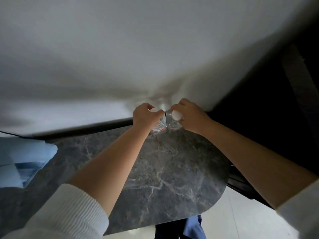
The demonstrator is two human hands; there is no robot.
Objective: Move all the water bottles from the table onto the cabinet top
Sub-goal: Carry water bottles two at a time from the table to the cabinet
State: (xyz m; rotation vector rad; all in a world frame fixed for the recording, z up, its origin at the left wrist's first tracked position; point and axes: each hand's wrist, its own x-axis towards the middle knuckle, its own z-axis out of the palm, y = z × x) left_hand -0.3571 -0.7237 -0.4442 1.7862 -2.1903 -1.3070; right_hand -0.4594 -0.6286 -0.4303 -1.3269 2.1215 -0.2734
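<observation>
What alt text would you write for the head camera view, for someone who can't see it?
Seen from above, the left hand and right hand each grip a clear water bottle near its white cap, the left bottle and right bottle side by side at the far edge of a dark marble-patterned table, against a white wall.

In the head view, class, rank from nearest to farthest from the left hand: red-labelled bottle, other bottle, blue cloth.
1. Red-labelled bottle: in the left hand's grip.
2. Other bottle: just right, held by the right hand.
3. Blue cloth: far left.
</observation>
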